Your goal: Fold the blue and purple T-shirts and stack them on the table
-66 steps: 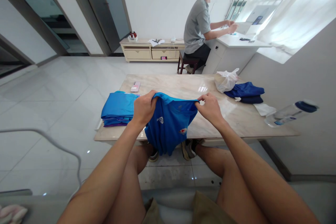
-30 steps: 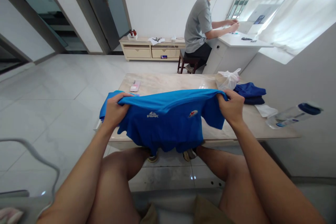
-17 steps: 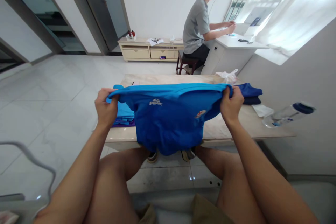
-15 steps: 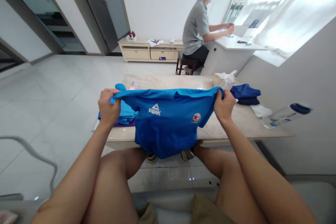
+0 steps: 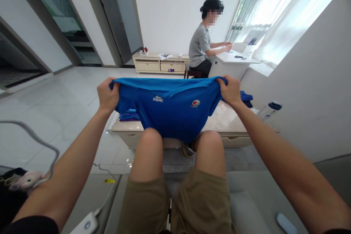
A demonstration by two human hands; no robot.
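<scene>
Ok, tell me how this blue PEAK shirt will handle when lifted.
The blue PEAK shirt is probably light and very floppy: it sags between the left hand and right hand. Its smooth sheen suggests it may slide easily from a loose grip.

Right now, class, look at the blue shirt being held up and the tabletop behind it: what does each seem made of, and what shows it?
The blue shirt looks like a thin synthetic knit with a faint sheen: it sags in soft folds, though the exact fibre cannot be told. The tabletop looks like polished marble or a marble-look surface, with pale veining and a glossy glare.
</scene>
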